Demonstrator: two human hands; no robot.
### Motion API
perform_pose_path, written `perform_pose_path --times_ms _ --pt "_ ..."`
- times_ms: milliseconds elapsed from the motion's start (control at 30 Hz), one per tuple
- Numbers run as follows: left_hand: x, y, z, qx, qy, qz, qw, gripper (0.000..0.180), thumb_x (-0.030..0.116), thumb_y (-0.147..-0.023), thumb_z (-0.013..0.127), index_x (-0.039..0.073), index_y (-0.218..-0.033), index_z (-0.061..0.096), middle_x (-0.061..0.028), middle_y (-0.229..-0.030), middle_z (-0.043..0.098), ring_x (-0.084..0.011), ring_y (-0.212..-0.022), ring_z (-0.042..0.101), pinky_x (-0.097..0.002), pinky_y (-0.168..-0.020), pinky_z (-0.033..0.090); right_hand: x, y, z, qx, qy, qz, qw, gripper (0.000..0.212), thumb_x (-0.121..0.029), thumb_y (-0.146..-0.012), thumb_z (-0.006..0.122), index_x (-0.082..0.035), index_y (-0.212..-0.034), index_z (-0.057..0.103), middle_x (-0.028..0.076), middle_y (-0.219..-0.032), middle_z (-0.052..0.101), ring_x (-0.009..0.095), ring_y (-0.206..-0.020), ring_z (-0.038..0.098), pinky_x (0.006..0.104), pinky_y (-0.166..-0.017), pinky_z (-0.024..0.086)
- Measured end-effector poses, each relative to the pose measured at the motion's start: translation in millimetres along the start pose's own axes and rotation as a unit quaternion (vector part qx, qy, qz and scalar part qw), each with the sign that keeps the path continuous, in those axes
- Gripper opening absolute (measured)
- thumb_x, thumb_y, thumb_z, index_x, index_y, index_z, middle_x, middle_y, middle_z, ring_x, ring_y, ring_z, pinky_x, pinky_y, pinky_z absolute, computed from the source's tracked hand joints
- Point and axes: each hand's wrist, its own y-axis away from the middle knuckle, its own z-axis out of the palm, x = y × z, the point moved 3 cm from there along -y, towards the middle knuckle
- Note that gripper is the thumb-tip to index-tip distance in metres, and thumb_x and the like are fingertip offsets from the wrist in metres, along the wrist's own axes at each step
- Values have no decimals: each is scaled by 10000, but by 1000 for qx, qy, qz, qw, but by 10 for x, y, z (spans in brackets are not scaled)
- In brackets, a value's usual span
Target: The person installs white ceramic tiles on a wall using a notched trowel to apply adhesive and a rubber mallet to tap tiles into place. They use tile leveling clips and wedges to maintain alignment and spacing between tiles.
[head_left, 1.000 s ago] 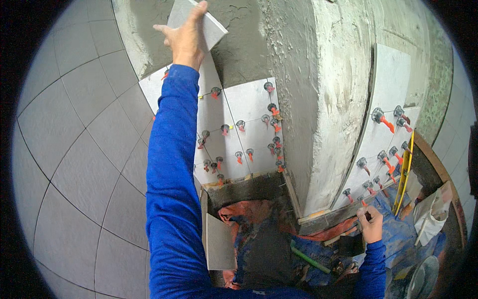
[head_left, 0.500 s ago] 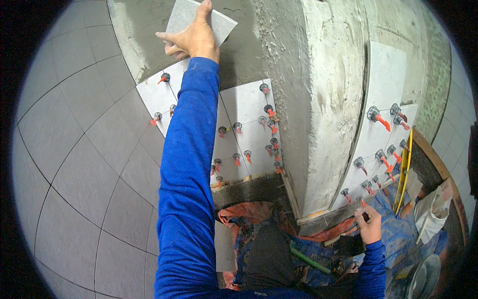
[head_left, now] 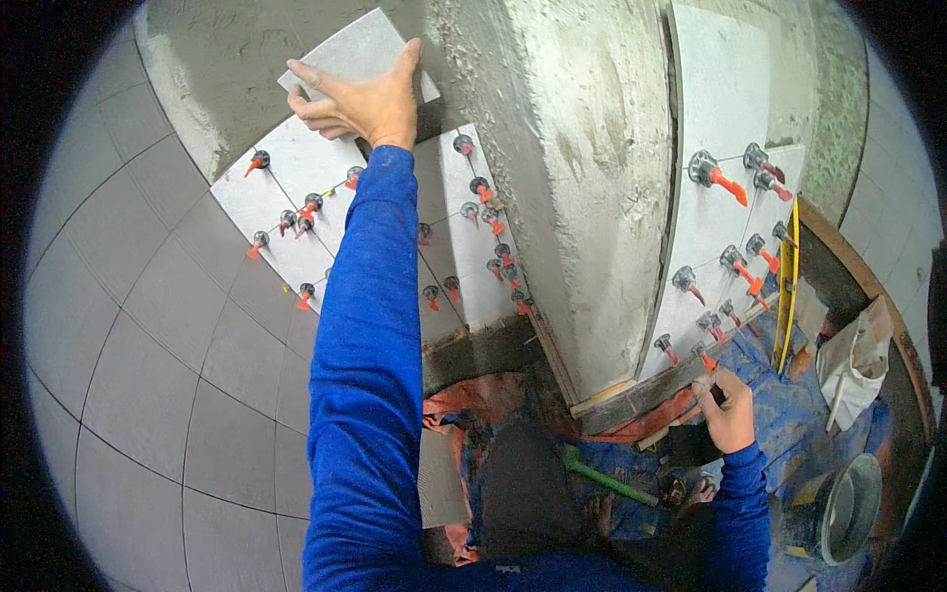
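My left hand (head_left: pixel 365 107) grips a small light-grey tile (head_left: pixel 357 47) by its lower part. The thumb lies at its right and the fingers spread along its left edge. This tile is tilted in front of a mortar-coated wall (head_left: pixel 237 59), above set white tiles (head_left: pixel 306 148). Low on the right, my right hand (head_left: pixel 730 409) is pinched at the orange tip of a grey-capped tile leveling clip (head_left: pixel 704 357). Whether that clip sits in the tile joint is unclear. My left sleeve hides part of the set tiles.
A bare concrete column (head_left: pixel 592 128) divides the tiled faces. More leveling clips (head_left: pixel 725 178) stick out from the right-hand tiles (head_left: pixel 720 79). Below lie a green-handled tool (head_left: pixel 612 483), a blue sheet (head_left: pixel 779 424), a bucket (head_left: pixel 850 508) and a white bag (head_left: pixel 856 365). A yellow strip (head_left: pixel 789 296) stands upright.
The view has shifted, so the wall appears farther left and higher. My left hand and its tile have come lower, closer to the set tiles. My right hand keeps its pinch near the clip.
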Motion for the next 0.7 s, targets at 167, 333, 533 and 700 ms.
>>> perform_pose_path --times_ms 167,333,533,700 --pt "-169 355 188 9 -14 13 1000 1485 644 -488 956 133 -1637 165 -317 -1534 170 -516 -1419 201 -670 -1125 206 -62 5 -57 6 -16 -16 1000 104 -78 -899 708 17 -912 668 174 -842 666 313 -729 651 379 -692 495" --pt "-294 529 406 29 -37 48 998 1452 613 -492 959 160 -1633 183 -314 -1539 175 -509 -1427 169 -683 -1136 156 -60 37 -106 0 -35 13 999 59 -11 -882 703 21 -899 657 145 -852 677 279 -753 658 360 -707 505" --pt "-424 574 553 25 -84 64 994 1430 626 -493 954 162 -1620 206 -326 -1544 183 -491 -1431 154 -680 -1118 159 -60 89 -203 -1 6 -7 1000 125 -92 -900 716 15 -896 650 161 -792 602 308 -677 589 377 -632 454" --pt "-491 585 584 33 -91 65 993 1411 633 -493 949 175 -1614 226 -320 -1547 196 -479 -1431 160 -686 -1103 165 -115 105 -245 1 10 -16 1000 150 -122 -907 725 13 -898 661 161 -805 616 307 -683 602 372 -635 461"
